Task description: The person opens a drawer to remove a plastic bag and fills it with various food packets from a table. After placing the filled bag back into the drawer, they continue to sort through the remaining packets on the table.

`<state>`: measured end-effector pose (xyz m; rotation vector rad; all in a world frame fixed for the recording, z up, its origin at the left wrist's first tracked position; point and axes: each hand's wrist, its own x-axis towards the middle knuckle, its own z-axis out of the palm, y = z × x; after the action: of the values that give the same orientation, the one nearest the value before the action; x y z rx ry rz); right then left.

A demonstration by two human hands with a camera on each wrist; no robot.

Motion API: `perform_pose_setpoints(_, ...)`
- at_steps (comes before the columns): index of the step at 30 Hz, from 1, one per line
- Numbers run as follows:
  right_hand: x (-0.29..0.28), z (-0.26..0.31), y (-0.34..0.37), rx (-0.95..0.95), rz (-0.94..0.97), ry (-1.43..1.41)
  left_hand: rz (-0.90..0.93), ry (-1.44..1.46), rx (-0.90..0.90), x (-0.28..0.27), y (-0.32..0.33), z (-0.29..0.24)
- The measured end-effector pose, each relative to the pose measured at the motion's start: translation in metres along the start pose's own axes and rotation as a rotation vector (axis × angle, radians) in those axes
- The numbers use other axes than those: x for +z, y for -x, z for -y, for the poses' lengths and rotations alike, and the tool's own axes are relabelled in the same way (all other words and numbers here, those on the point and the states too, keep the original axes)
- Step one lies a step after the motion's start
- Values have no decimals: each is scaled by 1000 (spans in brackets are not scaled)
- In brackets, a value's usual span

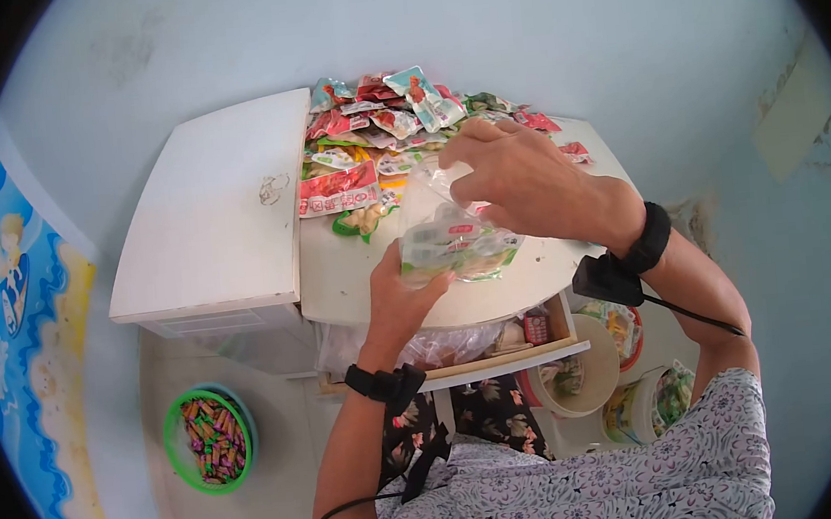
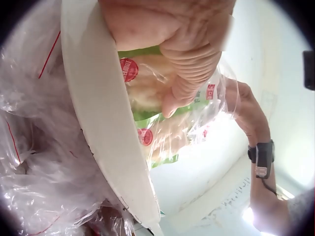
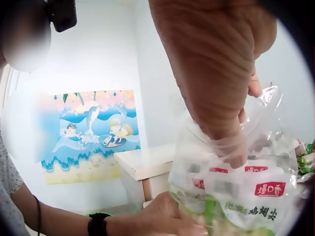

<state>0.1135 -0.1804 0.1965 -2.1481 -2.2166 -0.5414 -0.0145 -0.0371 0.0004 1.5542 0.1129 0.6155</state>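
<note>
Head view: person's at a white tabletop [image 1: 359,288], with a clear plastic bag [image 1: 449,220] over it, near the front edge. Can't tell if the bag's bottom touches down.
Left hand [image 1: 404,299]: gripping the bag low on its side, thumb pressed across the packets inside.
Right hand [image 1: 531,182]: right at the bag's mouth, fingers bent. Honestly can't tell if it's pinching the film or something inside.
Chicken wing tip packets [image 3: 246,196]: in the bag, white and green with red brand labels.
Snack packet pile [image 1: 376,131]: heaped behind the bag, against the wall, lots of red and some green.
Drawer [image 1: 473,366]: pulled out below the tabletop, stuffed with crinkly clear plastic [image 2: 34,123].
Green basket [image 1: 169,445]: on the floor to the left, full of little wrapped snacks.
Poster [image 3: 93,132]: cartoon dolphin and a surfing kid, pretty cheerful stuff.
</note>
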Motion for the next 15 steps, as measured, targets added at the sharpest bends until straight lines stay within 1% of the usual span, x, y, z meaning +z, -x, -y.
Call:
perform_pose_setpoints(1, 2, -2, 1, 4, -44, -1, 5, 5, -4, 0, 0, 2)
perform_pose_setpoints(4, 2, -4, 0, 107, -38, -118, 10, 12, -13, -1, -1, 6)
perform_pose_setpoints(7, 11, -8, 8, -10, -22, -15, 18, 7, -19, -1, 0, 7)
perform_pose_setpoints(10, 17, -11, 15, 73, 106, -114, 18, 6, -20, -1, -1, 10)
perform_pose_setpoints(15, 26, -18, 22, 84, 49, -199, 12, -42, -31, -3, 0, 8)
